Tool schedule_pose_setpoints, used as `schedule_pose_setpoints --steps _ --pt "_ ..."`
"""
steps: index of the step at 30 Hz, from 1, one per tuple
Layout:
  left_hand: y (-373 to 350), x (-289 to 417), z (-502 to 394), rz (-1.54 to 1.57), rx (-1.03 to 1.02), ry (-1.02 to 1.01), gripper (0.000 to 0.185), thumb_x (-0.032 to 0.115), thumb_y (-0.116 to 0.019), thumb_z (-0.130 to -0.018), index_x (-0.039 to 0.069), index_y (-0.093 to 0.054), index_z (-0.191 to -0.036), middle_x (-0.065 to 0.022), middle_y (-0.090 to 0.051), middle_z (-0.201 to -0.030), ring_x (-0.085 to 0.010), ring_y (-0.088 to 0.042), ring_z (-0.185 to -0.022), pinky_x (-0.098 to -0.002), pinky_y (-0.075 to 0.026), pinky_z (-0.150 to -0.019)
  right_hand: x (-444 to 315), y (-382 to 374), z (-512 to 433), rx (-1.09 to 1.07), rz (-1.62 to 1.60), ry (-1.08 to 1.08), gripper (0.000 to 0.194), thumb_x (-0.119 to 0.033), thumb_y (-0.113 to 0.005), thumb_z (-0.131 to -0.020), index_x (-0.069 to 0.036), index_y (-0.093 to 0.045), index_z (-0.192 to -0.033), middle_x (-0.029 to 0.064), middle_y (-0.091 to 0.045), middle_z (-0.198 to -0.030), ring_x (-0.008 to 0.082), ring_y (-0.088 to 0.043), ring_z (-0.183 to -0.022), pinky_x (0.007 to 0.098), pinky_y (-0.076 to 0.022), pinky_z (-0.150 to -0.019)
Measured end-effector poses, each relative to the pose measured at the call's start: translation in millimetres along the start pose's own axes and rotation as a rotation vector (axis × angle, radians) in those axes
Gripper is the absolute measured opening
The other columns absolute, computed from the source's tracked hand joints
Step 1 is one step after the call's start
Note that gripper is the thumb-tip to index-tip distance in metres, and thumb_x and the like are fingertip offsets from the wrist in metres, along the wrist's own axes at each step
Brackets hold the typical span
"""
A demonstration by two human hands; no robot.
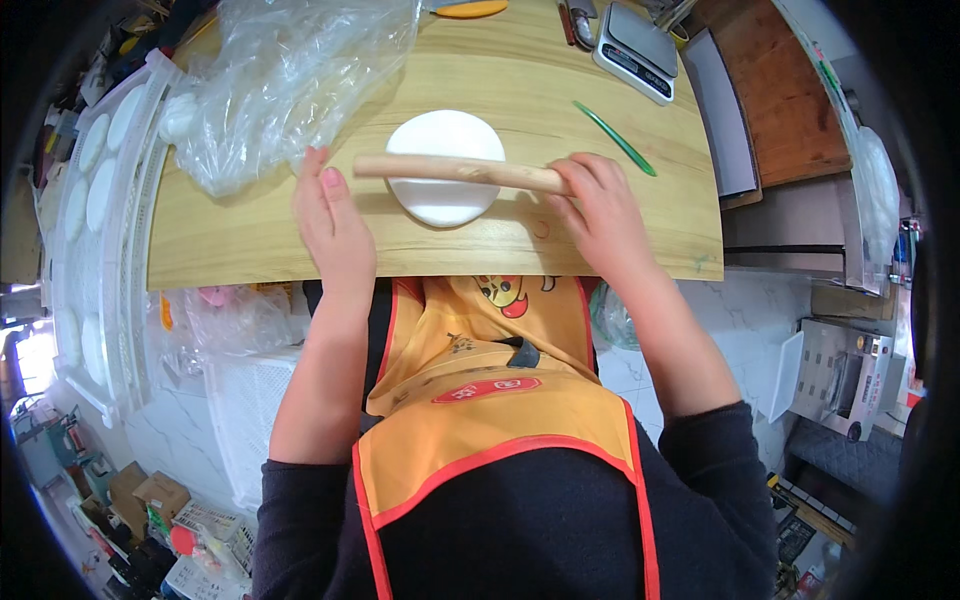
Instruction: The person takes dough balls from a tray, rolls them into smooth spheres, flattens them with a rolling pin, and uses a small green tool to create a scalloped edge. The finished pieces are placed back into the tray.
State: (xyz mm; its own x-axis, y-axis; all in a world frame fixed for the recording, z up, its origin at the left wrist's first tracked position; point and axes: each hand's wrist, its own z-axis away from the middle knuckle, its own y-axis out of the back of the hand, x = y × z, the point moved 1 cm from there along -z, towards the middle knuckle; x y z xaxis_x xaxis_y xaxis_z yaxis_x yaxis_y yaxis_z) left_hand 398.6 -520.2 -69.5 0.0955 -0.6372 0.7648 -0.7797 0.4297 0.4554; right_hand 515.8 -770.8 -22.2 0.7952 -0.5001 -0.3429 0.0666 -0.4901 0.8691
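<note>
A white round disc of what looks like dough or clay (442, 206) lies flat on the wooden table (300, 255) in front of me. Across its upper face passes a plain wooden rolling pin (450, 169), roughly level from left to right. My right hand (604, 202) grips the pin's right end between thumb and fingers. Beside the pin's left end, my left hand (334, 217) is held upright with its fingers stretched out and a small gap to the wood. Whether the pin presses on the disc or hovers just over it, I cannot tell.
Clear plastic sheeting (285, 82) covers the table's back left, with a white lump (178, 118) by it. A rack (105, 262) of white discs stands left. A green tool (615, 139) and a digital scale (637, 52) lie right; a yellow-handled tool (471, 9) lies at the back.
</note>
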Motion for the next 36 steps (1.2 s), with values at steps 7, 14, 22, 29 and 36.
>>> schedule_pose_setpoints --steps 7,14,22,29,36 --pt "-13.7 17.0 -6.3 -0.641 -0.323 -0.374 0.05 0.031 -0.05 -0.094 0.002 -0.048 -0.135 -0.0178 -0.046 -0.142 -0.0302 -0.037 -0.136 -0.0448 -0.031 -0.109 12.8 -53.0 -30.6 -0.002 0.058 0.062 0.049 -0.03 -0.059 -0.089 0.0 -0.05 -0.126 0.0186 -0.043 -0.142 0.0372 -0.048 -0.124 0.043 -0.0425 -0.101" --pt "-51.1 -14.6 -81.3 -0.697 -0.249 -0.292 0.044 0.035 -0.043 -0.097 0.0 -0.059 -0.119 -0.019 -0.051 -0.136 -0.031 -0.043 -0.132 -0.0465 -0.033 -0.108 48.8 -84.2 -117.2 0.004 0.194 0.066 0.05 -0.036 -0.046 -0.095 -0.002 -0.05 -0.131 0.0171 -0.042 -0.145 0.0335 -0.042 -0.131 0.0446 -0.0308 -0.111" --pt "-53.9 -2.3 -79.1 -0.854 -0.449 -0.123 0.057 0.044 -0.044 -0.096 -0.001 -0.052 -0.131 -0.0201 -0.041 -0.145 -0.032 -0.038 -0.135 -0.0463 -0.03 -0.111 54.5 -88.2 -128.1 -0.07 -0.01 0.045 0.053 -0.041 -0.043 -0.096 -0.004 -0.049 -0.133 0.0164 -0.038 -0.148 0.0331 -0.04 -0.132 0.0457 -0.028 -0.112" --pt "3.3 36.7 14.9 -0.505 -0.503 -0.362 0.07 0.048 -0.055 -0.09 -0.005 -0.045 -0.135 -0.0261 -0.038 -0.145 -0.0334 -0.036 -0.136 -0.05 -0.028 -0.11 0.5 -50.2 3.0 0.068 0.018 0.086 0.056 -0.029 -0.065 -0.083 -0.002 -0.048 -0.129 0.0169 -0.049 -0.129 0.0341 -0.047 -0.12 0.0511 -0.0305 -0.109" --pt "-37.6 38.4 -71.5 -0.397 -0.517 -0.42 0.074 0.044 -0.066 -0.082 0.0 -0.045 -0.137 -0.0179 -0.052 -0.136 -0.0328 -0.05 -0.125 -0.0399 -0.041 -0.104 -17.3 -50.5 42.6 0.198 0.022 0.104 0.038 -0.009 -0.069 -0.075 -0.011 -0.058 -0.111 0.0071 -0.052 -0.102 0.0292 -0.049 -0.099 0.0453 -0.037 -0.093"
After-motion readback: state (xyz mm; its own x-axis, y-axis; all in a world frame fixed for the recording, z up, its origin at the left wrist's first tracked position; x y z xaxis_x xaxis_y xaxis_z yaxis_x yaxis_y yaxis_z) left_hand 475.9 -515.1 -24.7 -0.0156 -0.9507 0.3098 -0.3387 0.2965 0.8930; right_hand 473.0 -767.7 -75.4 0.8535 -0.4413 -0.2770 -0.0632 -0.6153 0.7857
